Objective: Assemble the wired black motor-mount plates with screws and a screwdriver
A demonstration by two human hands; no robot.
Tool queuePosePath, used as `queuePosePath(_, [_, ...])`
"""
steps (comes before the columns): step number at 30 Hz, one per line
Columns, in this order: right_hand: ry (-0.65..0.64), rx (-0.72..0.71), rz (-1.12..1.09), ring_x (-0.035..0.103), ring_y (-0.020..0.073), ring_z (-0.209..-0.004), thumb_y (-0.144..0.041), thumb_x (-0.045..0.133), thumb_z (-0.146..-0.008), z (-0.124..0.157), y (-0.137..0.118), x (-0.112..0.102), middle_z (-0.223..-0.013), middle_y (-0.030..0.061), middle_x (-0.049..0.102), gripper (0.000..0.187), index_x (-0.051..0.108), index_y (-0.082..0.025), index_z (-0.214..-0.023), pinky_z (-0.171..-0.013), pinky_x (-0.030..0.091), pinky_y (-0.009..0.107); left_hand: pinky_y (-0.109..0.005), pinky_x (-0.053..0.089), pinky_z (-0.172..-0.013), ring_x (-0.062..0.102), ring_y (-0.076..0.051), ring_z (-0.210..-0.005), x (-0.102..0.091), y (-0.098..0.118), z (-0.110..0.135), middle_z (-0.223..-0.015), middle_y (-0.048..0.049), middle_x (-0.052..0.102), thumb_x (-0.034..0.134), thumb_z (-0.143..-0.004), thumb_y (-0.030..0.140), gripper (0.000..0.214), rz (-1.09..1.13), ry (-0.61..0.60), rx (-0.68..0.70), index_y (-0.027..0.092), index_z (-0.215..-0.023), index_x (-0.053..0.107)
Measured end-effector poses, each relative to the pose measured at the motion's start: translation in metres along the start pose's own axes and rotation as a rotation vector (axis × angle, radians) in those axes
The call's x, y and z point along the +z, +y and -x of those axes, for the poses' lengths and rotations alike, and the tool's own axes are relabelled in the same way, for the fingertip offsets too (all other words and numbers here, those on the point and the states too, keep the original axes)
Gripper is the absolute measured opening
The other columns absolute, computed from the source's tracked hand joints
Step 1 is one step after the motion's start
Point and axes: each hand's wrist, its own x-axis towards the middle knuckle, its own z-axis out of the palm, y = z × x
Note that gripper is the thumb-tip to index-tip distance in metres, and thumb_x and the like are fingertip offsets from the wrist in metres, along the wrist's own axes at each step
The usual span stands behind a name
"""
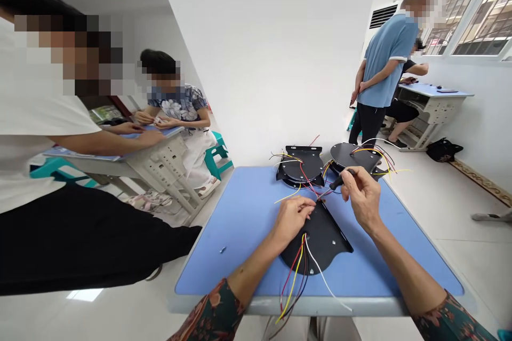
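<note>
Black metal plate [320, 242] near table's edge [360, 304]

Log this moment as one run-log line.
left hand: on black metal plate with coloured wires | right hand: holds black-handled tool | beyond: two more wired black plates

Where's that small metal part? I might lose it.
The small metal part lies on the blue table, left of the left hand and black plate, in the head view.
</note>
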Motion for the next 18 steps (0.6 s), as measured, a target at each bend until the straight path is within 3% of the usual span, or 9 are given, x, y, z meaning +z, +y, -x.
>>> queuePosePath(4, [0.039,0.007,-0.014,0.047,0.0095,-0.039,-0.051,0.062,-0.094,0.015,0.005,-0.002,-0.054,-0.0076,0.046,0.031,0.060,-0.021,-0.085,-0.040,0.037,0.025,-0.024,0.058,-0.068,0.068,-0.012,-0.066,0.000,-0.004,0.009,-0.079,-0.0014,0.072,0.064,-0.084,0.008,0.017,-0.135,0.030,0.110,0.018,-0.089,0.077])
queuePosePath(8, [-0.009,-0.053,0.109,0.049,0.0099,-0.042,-0.048,0.058,-0.097,0.028,0.009,-0.001,-0.059,-0.0053,0.052,0.028,0.061,-0.022,-0.088,-0.042,0.040,0.025,-0.026,0.059,-0.078,0.070,-0.014,-0.076,-0.001,-0.001,0.011,-0.084,-0.0006,0.074,0.065,-0.082,0.004,0.027,-0.216,0.065,0.216,0.021,-0.101,0.074])
queuePosePath(11, [-0.023,-0.119,0.226,0.054,0.0114,-0.050,-0.045,0.058,-0.098,0.030,0.011,0.001,-0.066,-0.0013,0.059,0.026,0.063,-0.022,-0.088,-0.045,0.043,0.026,-0.027,0.059,-0.080,0.070,-0.014,-0.079,-0.002,0.001,0.012,-0.086,0.0008,0.074,0.064,-0.083,0.003,0.035,-0.234,0.077,0.243,0.023,-0.112,0.070])
queuePosePath(18, [-0.031,-0.123,0.240,0.058,0.0131,-0.055,-0.042,0.057,-0.098,0.028,0.013,0.000,-0.064,-0.0013,0.058,0.023,0.064,-0.022,-0.090,-0.047,0.044,0.026,-0.027,0.059,-0.082,0.071,-0.014,-0.081,-0.003,0.002,0.013,-0.088,0.0010,0.074,0.063,-0.085,0.004,0.034,-0.269,0.057,0.273,0.023,-0.113,0.068])
